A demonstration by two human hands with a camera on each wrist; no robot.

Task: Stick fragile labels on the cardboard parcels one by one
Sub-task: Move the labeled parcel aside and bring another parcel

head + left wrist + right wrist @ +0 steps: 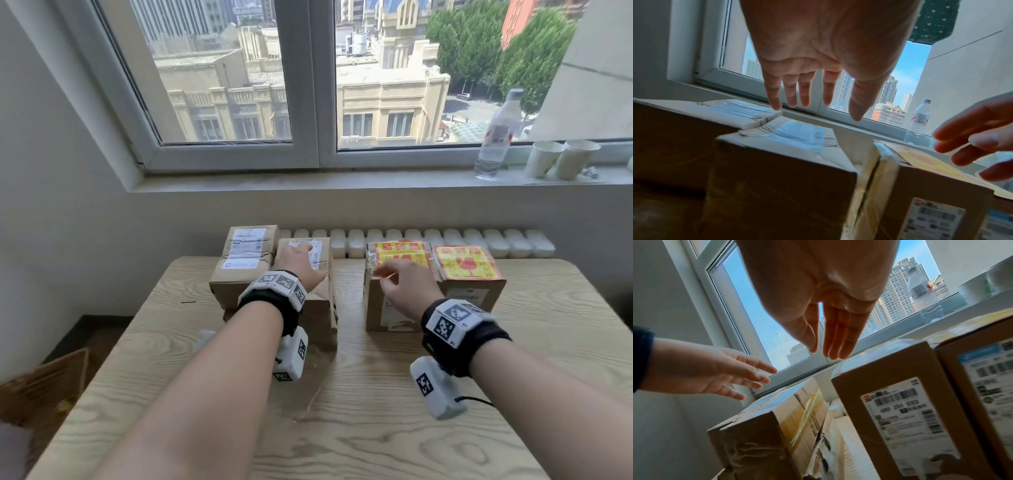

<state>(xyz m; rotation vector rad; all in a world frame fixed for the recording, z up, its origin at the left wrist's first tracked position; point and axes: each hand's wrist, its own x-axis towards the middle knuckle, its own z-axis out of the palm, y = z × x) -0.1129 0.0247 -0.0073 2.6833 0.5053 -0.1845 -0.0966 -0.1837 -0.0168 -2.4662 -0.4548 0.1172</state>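
Note:
Four cardboard parcels stand in a row at the back of the wooden table [376, 428]. The far-left parcel [239, 260] and the second parcel [320, 255] [781, 178] carry only white shipping labels. The third parcel [380, 308] [900, 386] has a yellow and red fragile label [400, 251] [925, 160] on top, and so does the fourth parcel [472, 294]. My left hand [298, 257] [824, 108] hovers over the second parcel with straight fingers, holding nothing. Straight-fingered too, my right hand [397, 277] [821, 352] is just above the third parcel's label.
On the windowsill at the right stand a water bottle [495, 137] and two paper cups [544, 159]. A white radiator [445, 240] runs behind the table. An open cardboard box [44, 387] sits on the floor to the left.

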